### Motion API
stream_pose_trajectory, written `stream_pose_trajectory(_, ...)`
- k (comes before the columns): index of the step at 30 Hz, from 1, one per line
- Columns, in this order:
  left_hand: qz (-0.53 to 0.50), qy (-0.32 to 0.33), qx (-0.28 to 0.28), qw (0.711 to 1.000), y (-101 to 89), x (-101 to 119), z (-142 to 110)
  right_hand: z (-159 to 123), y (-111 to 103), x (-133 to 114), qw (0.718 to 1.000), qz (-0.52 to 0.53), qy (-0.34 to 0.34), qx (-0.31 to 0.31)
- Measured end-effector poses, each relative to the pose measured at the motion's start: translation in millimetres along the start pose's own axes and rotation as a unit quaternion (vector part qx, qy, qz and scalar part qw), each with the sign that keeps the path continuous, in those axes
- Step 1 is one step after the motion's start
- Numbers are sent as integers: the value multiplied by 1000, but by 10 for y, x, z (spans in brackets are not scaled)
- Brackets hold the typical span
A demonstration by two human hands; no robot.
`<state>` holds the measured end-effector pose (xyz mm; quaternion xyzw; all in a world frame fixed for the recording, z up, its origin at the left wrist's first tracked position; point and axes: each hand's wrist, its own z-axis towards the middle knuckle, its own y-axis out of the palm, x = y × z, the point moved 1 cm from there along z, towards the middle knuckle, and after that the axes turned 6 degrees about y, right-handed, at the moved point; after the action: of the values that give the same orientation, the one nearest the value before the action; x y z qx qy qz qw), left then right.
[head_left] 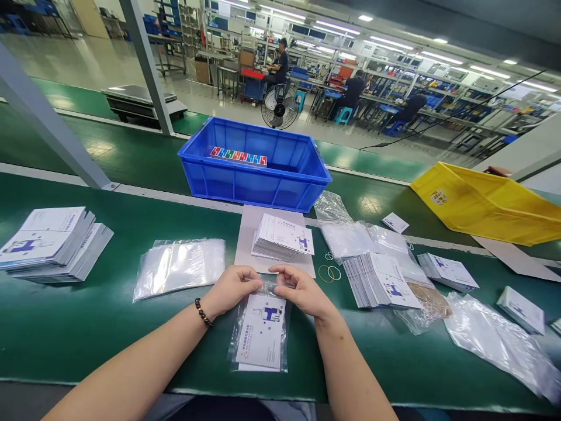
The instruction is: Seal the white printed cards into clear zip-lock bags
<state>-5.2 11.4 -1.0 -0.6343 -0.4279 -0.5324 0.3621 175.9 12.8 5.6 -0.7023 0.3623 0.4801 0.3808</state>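
A clear plastic bag (284, 327) lies on the green table before me, with a white printed booklet (260, 331) inside it. My left hand (236, 287) pinches the bag's top edge on one side, thumb and fingers together. On the other side, my right hand (302, 289) pinches the same edge. Just beyond my fingers, a stack of similar booklets (284, 235) rests on a sheet of pale cardboard (246, 237). Flat clear bags (182, 266) are piled to the left of my left hand. Rubber bands (329, 273) lie right of the cardboard.
A blue bin (258, 185) with colourful boxes (239, 156) stands behind the cardboard. Booklet stacks sit at far left (48, 242) and right (381, 280). More plastic bags (499, 339) spread rightward. A yellow bin (486, 204) is tilted at back right. A metal post (149, 64) rises behind.
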Motion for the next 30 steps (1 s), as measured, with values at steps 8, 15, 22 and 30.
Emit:
stream_pose_trajectory(8,7,15,16,1000,14,16,2,28,68,-16,996,-65,-4,66)
stream_pose_trajectory(15,4,23,24,999,10,17,1,17,57,-37,993,-96,4,74)
stream_pose_trajectory(22,35,27,20,999,18,17,-6,6,105,-73,987,-133,-30,86)
stream_pose_trajectory(30,30,35,12,999,-28,-1,10,5,40,-44,980,-167,-43,98)
